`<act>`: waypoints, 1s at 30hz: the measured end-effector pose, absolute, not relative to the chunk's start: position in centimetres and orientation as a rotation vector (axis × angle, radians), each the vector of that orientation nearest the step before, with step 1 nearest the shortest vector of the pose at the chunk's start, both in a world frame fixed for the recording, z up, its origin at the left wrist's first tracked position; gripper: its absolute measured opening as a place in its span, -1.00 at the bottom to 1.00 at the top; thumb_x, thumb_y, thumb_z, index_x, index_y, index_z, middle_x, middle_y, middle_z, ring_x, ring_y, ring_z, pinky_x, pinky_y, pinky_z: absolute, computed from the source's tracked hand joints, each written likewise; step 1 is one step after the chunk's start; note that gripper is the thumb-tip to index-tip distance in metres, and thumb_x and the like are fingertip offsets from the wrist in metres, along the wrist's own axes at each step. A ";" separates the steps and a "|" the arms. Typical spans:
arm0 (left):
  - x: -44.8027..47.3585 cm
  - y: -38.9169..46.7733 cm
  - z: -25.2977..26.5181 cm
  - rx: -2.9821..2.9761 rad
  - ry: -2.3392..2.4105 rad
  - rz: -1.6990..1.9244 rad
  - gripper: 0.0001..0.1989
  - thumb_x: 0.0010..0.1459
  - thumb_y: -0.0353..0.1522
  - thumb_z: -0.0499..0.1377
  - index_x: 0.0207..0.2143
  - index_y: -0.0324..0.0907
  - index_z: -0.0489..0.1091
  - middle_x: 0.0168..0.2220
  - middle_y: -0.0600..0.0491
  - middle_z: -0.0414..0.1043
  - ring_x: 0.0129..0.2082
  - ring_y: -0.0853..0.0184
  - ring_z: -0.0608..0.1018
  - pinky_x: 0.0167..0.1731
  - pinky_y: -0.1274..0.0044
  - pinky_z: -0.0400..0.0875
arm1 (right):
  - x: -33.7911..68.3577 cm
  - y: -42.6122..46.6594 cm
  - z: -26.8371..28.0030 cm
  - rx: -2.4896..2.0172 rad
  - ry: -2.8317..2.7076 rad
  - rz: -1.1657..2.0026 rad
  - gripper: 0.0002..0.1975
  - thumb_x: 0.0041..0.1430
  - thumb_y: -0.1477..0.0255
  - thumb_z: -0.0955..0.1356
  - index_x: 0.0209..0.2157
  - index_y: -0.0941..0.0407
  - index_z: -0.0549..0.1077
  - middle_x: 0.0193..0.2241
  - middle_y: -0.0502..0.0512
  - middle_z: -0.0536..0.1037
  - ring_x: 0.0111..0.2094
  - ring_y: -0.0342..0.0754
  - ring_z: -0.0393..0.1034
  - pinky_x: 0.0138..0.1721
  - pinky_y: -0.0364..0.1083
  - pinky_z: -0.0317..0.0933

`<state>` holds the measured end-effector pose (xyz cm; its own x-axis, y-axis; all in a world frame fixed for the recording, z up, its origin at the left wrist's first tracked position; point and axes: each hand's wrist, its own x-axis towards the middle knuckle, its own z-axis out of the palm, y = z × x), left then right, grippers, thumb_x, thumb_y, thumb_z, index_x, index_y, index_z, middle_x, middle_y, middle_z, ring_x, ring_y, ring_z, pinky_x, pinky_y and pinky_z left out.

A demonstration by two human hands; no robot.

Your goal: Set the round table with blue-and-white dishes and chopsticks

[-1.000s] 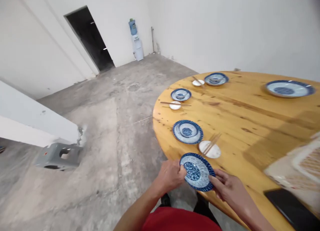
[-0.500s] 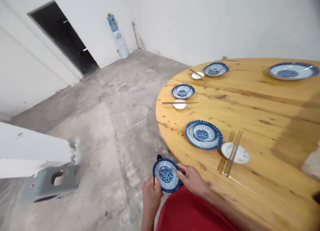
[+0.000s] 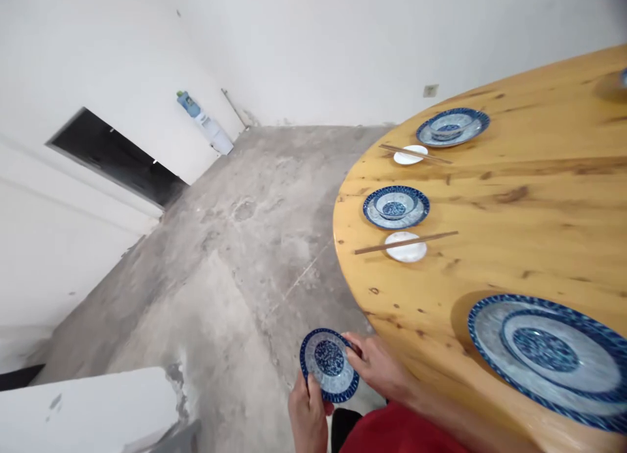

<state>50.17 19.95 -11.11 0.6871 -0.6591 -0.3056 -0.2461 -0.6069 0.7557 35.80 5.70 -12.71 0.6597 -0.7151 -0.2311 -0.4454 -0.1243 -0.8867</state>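
I hold a small blue-and-white patterned plate [image 3: 328,364] in both hands, off the table's edge and above the concrete floor. My left hand [image 3: 307,414] grips its near rim from below. My right hand [image 3: 376,366] holds its right rim, close to the edge of the round wooden table [image 3: 529,231]. On the table nearest me sits a large blue-and-white plate with a bowl on it [image 3: 546,350].
Further along the table's rim lie two more place settings: a plate with bowl [image 3: 396,206] beside a white dish with chopsticks [image 3: 405,245], and another plate with bowl [image 3: 452,126] with dish and chopsticks [image 3: 410,155]. A water dispenser [image 3: 204,123] and dark doorway [image 3: 115,158] stand at the far wall.
Both hands lifted the small plate off the table's edge and carried it down and left over the floor. My view has swung along the table, so the nearest setting looms larger.
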 end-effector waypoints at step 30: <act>80.3 -24.5 -13.3 1.832 -1.677 -1.276 -0.65 0.32 -0.11 -0.11 -0.40 -0.10 0.26 -0.57 0.08 0.39 -0.60 0.30 0.51 -0.48 0.50 0.34 | 60.7 -23.4 -14.3 -1.350 1.723 -0.740 -0.58 0.17 0.21 0.19 -0.20 0.06 0.61 -0.33 0.14 0.67 -0.27 0.13 0.56 -0.24 -0.04 0.32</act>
<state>80.31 -24.52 -13.33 -0.1048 -0.9206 -0.3761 -0.6076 -0.2402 0.7571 60.72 -23.41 -14.32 -0.1028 -0.9660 -0.2371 -0.4930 0.2565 -0.8314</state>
